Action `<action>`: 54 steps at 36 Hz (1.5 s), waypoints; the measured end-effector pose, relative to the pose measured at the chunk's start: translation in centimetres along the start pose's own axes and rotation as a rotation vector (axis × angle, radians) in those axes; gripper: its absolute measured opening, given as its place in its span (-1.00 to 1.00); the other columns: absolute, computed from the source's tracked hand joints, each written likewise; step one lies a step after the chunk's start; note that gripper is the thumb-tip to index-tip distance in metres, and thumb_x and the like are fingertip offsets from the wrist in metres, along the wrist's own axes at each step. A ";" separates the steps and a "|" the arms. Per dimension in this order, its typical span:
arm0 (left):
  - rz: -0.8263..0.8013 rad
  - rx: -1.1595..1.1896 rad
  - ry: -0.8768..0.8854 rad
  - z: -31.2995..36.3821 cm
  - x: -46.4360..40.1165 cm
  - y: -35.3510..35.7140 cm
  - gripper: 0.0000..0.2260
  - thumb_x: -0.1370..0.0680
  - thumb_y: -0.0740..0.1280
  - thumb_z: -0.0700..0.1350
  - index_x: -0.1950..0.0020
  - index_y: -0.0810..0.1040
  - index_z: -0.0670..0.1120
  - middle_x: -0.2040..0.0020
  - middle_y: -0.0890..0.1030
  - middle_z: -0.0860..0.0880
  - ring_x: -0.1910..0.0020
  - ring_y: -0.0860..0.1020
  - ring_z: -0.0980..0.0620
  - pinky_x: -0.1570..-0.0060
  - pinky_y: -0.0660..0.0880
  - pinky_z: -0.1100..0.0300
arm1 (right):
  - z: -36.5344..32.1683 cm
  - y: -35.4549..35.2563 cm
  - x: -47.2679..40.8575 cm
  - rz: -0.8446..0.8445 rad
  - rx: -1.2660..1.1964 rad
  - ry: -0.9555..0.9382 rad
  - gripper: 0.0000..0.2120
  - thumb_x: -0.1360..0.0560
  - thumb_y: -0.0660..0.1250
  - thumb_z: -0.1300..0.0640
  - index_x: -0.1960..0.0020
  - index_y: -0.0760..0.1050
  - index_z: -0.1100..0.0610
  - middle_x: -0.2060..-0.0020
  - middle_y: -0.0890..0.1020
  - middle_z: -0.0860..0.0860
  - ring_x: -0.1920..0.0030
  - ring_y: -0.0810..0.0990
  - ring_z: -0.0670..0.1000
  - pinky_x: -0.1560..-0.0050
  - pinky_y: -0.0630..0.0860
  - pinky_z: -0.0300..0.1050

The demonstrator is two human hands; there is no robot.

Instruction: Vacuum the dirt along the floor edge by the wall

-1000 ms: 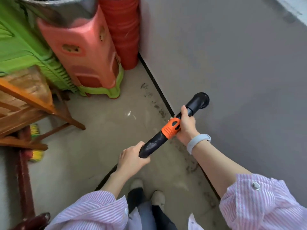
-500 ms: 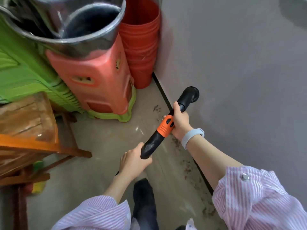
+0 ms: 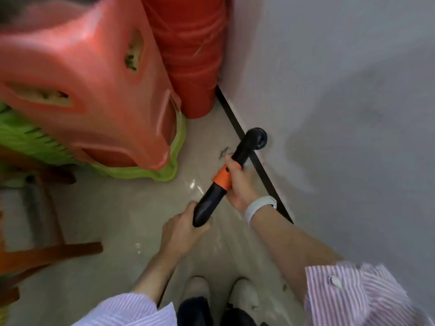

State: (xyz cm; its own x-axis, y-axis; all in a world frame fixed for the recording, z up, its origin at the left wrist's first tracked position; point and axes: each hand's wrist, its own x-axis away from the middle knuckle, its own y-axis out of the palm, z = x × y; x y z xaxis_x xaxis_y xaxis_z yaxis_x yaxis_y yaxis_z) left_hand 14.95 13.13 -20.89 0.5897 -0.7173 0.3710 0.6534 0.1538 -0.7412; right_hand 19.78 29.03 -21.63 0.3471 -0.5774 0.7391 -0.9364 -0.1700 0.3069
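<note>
Vacuum wand (image 3: pixel 226 182): gripped by both hands, right hand (image 3: pixel 237 184) at the orange collar, left hand (image 3: pixel 183 229) on the rear end; now carried farther along the wall (image 3: pixel 341 114), near the red buckets (image 3: pixel 188 55), above the dirt (image 3: pixel 223 152), suggesting edge-cleaning is progressing.

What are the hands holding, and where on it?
A vacuum wand: the right hand grips beside its orange collar, the left hand its lower end.
</note>
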 end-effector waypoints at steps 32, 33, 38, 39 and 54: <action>0.000 0.370 -0.060 -20.9 -21.9 18.1 -0.82 -0.50 0.39 -0.05 0.05 0.45 -0.11 0.32 0.60 -0.13 0.44 0.60 0.00 0.40 0.50 0.18 | 18.0 -0.2 -28.8 -0.234 0.101 -0.019 -0.62 -0.62 0.17 0.25 -0.43 0.29 0.20 -0.14 0.48 0.14 -0.11 0.49 0.13 0.13 0.52 -0.08; 0.003 0.370 -0.060 -20.9 -22.1 18.2 -0.83 -0.50 0.39 -0.05 0.06 0.45 -0.11 0.32 0.60 -0.13 0.43 0.60 -0.01 0.40 0.50 0.18 | 18.1 -0.3 -28.9 -0.240 0.104 -0.013 -0.61 -0.62 0.16 0.25 -0.44 0.28 0.19 -0.15 0.48 0.14 -0.11 0.49 0.14 0.11 0.52 -0.07; -0.002 0.358 -0.049 -21.0 -23.1 18.3 -0.83 -0.51 0.37 -0.04 0.09 0.43 -0.09 0.33 0.59 -0.10 0.42 0.60 -0.03 0.37 0.51 0.15 | 18.1 -0.4 -29.6 -0.272 0.103 -0.007 -0.62 -0.62 0.17 0.25 -0.43 0.29 0.13 -0.17 0.49 0.15 -0.10 0.51 0.15 0.07 0.52 -0.02; -0.008 0.351 -0.044 -21.0 -23.2 18.3 -0.82 -0.51 0.37 -0.03 0.08 0.43 -0.10 0.33 0.59 -0.10 0.41 0.60 -0.04 0.35 0.52 0.13 | 18.1 -0.3 -29.8 -0.270 0.102 -0.005 -0.61 -0.61 0.18 0.24 -0.43 0.29 0.12 -0.18 0.49 0.16 -0.11 0.51 0.16 0.06 0.53 -0.01; -0.101 0.427 -0.017 -20.4 -25.7 18.0 -0.79 -0.53 0.36 -0.07 0.02 0.42 -0.19 0.35 0.58 -0.14 0.39 0.59 -0.09 0.29 0.54 0.05 | 17.2 0.0 -31.9 -0.234 0.128 -0.057 -0.61 -0.60 0.19 0.26 -0.41 0.29 0.15 -0.13 0.49 0.15 -0.09 0.51 0.14 -0.10 0.49 0.09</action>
State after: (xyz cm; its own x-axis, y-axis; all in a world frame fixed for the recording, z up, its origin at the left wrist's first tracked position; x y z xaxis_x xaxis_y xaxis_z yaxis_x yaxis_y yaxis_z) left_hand 1.85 20.41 -55.15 0.5180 -0.7327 0.4415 0.8438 0.3530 -0.4043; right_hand 7.82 33.71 -55.51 0.5550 -0.5535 0.6210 -0.8311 -0.4016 0.3848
